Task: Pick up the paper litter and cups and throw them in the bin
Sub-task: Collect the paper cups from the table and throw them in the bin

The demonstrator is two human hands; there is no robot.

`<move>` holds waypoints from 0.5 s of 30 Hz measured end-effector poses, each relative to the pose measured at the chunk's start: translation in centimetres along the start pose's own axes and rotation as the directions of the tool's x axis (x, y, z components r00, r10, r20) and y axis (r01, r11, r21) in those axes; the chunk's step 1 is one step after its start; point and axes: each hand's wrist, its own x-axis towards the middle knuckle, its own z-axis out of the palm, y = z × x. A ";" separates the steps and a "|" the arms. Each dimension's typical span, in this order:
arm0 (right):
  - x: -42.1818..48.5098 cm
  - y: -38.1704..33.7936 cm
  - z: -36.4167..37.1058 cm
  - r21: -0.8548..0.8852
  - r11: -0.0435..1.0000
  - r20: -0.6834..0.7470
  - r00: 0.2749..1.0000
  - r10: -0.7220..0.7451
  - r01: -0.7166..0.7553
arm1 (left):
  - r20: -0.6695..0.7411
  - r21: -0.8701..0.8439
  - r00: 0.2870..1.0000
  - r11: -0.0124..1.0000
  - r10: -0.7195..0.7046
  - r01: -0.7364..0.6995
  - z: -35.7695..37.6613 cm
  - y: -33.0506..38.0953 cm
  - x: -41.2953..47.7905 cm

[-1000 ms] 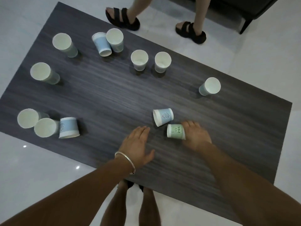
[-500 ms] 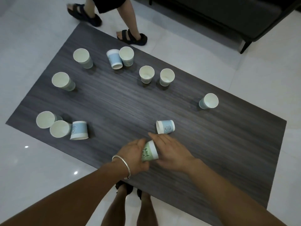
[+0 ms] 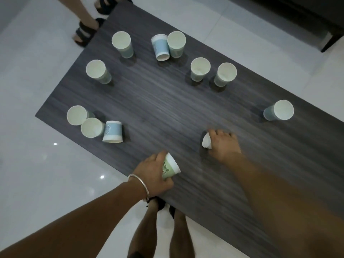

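At the counter's (image 3: 167, 108) 6 o'clock edge, the green cup (image 3: 170, 167) has passed into the grip of the left hand (image 3: 154, 174). The right hand (image 3: 222, 144) now grasps the tipped cup (image 3: 207, 141) at 2 o'clock. 2 cups gathered, 10 left.

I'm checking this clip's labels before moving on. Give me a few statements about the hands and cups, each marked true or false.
1. The left hand holds a green cup. True.
2. The right hand is empty. False: its fingers curl round a paper cup on the table.
3. A bin stands on the table. False: no bin is in view.
4. A bracelet sits on the left wrist. True.
5. Only those two cups are on the table. False: others are there too, among them a lone cup beyond the right hand.
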 end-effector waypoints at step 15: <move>-13.2 0.8 -12.0 0.540 0.841 -0.215 0.960 0.182 -0.039 | -0.152 0.018 0.985 0.996 0.084 -0.083 -10.0 11.3 -1.7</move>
